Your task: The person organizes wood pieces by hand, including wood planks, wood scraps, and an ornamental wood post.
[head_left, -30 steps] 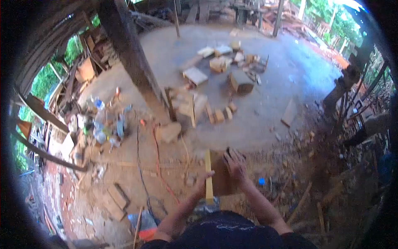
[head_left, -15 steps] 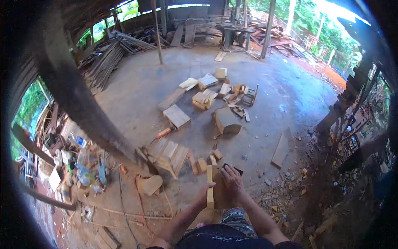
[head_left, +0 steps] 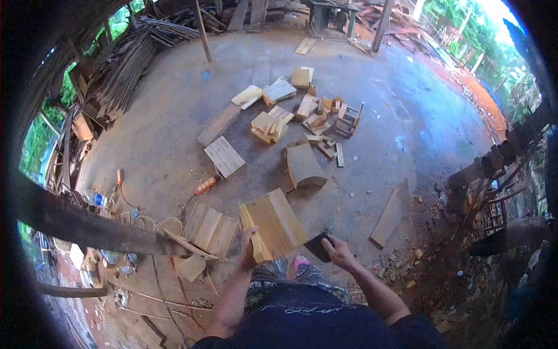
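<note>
A wooden piece made of joined boards (head_left: 274, 222) is held in front of my body, its broad striped face turned up. My left hand (head_left: 249, 247) is closed on its left edge. In my right hand (head_left: 338, 252), at the right end of the piece, is a dark flat pad (head_left: 318, 248). The pad is beside the piece's lower right corner; whether the two touch is unclear. A slatted wooden panel (head_left: 210, 230) lies on the ground to the left.
A curved wooden piece (head_left: 306, 166), a pale board panel (head_left: 225, 157) and several small wooden parts lie on the concrete floor ahead. An orange power strip (head_left: 205, 185) sits left of centre. A dark post (head_left: 99, 224) crosses the left side. A loose plank (head_left: 389, 215) lies at right.
The wooden piece has turned from edge-up to show its broad face and moved up and left. My right hand has come off its face with the dark pad.
</note>
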